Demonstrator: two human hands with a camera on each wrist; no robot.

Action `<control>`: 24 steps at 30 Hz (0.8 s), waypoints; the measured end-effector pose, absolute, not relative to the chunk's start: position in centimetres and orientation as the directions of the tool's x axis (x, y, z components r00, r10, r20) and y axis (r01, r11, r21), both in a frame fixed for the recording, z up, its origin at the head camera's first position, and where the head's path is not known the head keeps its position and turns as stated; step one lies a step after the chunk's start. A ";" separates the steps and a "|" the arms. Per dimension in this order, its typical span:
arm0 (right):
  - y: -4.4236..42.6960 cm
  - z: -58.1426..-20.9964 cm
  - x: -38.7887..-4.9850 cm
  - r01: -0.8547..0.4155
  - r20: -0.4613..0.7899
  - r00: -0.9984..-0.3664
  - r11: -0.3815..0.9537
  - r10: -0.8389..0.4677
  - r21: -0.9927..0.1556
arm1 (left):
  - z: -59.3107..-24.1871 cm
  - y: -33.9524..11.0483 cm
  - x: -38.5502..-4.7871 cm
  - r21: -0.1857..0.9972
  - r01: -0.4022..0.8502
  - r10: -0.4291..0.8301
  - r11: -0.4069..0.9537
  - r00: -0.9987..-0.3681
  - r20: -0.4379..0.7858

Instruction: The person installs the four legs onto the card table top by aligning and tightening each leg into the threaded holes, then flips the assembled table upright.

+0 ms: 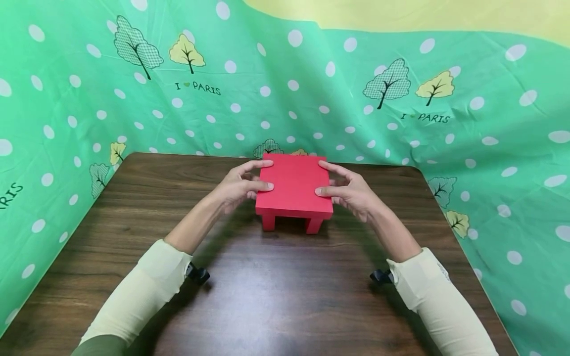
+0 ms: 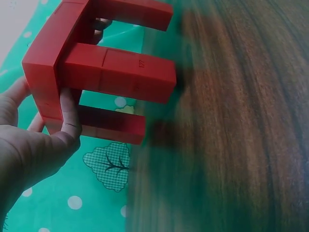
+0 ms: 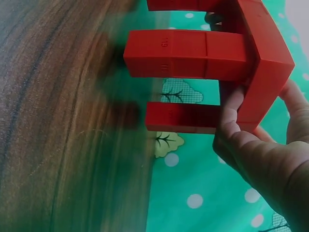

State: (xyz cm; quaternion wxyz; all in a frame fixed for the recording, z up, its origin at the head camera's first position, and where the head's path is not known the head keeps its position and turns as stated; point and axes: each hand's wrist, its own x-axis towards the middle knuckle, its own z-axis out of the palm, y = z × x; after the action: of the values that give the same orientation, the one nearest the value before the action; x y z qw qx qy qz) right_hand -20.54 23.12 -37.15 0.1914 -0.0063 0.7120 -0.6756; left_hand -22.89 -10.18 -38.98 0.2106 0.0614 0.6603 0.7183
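A small red table-shaped piece [image 1: 294, 183] with a flat square top and block-like legs stands upright near the back of the wooden table. My left hand [image 1: 236, 188] grips its left edge, thumb on top and other fingers partly beneath the slab. On the opposite edge, my right hand [image 1: 352, 190] holds it the same way. From the left wrist view, a finger of the left hand [image 2: 43, 145] reaches under the red top [image 2: 43, 72]; the right wrist view shows the right hand [image 3: 260, 154] doing likewise. Whether the legs touch the tabletop I cannot tell.
The dark wooden table [image 1: 267, 296] spreads around the red piece. Behind it and along the sides hangs a green dotted cloth [image 1: 294, 64] with printed trees. Dark wrist-mounted devices [image 1: 197, 274] sit at the cream sleeves [image 1: 138, 287].
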 end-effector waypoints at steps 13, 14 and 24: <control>23.4 -37.9 -20.7 0.269 -0.286 -0.921 0.101 -0.262 -0.958 | -39.3 -10.3 -22.8 0.971 -0.238 0.419 -0.018 -0.884 -0.208; 23.5 -37.8 -20.7 0.268 -0.288 -0.920 0.107 -0.268 -0.957 | -39.3 -10.5 -22.8 0.972 -0.235 0.429 -0.008 -0.879 -0.209; 25.5 -37.4 -20.2 0.135 -0.193 -0.947 0.226 -0.258 -0.965 | -39.1 -12.4 -23.0 0.980 -0.186 0.472 0.075 -0.859 -0.199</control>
State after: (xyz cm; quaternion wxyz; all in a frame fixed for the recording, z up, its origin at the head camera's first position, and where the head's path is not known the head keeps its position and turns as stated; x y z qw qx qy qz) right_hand -20.17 25.54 -37.44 0.1585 -0.0401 0.7666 -0.6210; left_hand -23.00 -12.40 -39.11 0.2447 0.1036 0.6912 0.6721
